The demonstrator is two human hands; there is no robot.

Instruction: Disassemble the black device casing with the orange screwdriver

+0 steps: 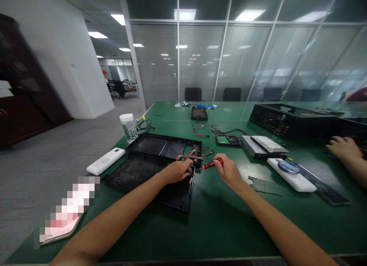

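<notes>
The right hand is clamped on an orange-handled screwdriver, its tip aimed toward 9 o'clock at the opened black case on the green tabletop. The left hand curls over the case's 2 o'clock corner beside the wires; whether it grips anything is unclear.

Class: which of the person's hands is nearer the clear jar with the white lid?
Left. The left hand rests on the open black case, just right of the jar and closer to the camera. The right hand, gripping an orange-handled screwdriver, lies farther right.
</notes>
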